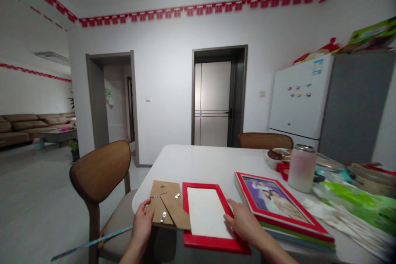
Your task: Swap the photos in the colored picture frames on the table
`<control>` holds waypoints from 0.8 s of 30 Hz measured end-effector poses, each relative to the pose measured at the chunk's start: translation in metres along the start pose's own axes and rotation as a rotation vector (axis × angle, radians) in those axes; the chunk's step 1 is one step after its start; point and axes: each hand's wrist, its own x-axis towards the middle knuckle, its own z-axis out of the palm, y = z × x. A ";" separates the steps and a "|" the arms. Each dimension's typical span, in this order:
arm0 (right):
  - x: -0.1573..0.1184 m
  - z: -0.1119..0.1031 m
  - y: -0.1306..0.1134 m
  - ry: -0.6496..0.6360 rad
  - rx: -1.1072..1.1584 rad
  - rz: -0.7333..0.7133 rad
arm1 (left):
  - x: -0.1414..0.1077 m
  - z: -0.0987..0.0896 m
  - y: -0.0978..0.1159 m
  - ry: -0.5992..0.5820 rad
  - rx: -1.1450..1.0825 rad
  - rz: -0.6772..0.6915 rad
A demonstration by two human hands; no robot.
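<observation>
A red picture frame (216, 244) lies at the table's near edge, with a plain white sheet (206, 212) inside its border. My right hand (244, 220) grips its right side, fingers bent over the border. Left of it is a brown backing board (161, 202) with metal clips and a folded stand flap; its lower right corner overlaps the frame's left border. My left hand (144, 218) holds the board's left edge between thumb and fingers. To the right, a stack of frames carries a red-framed photo (269, 198) on top.
On the white table (201, 156), a pink and white tumbler (302, 169) stands behind the stack. Green plastic packaging (355, 202), white cloth-like material and bowls crowd the right side. A brown chair (103, 171) is at the left, another (266, 140) at the far side.
</observation>
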 end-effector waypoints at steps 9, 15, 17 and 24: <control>0.005 -0.005 -0.009 0.044 0.395 0.197 | 0.010 -0.027 0.017 0.004 0.398 0.128; -0.011 -0.026 -0.033 -0.090 1.225 0.365 | -0.043 0.045 0.051 -0.202 0.485 0.394; -0.014 -0.034 -0.040 -0.094 1.334 0.360 | -0.066 0.081 0.061 -0.347 0.434 0.486; -0.013 -0.039 -0.044 -0.073 1.305 0.248 | -0.079 0.117 0.090 -0.348 0.504 0.802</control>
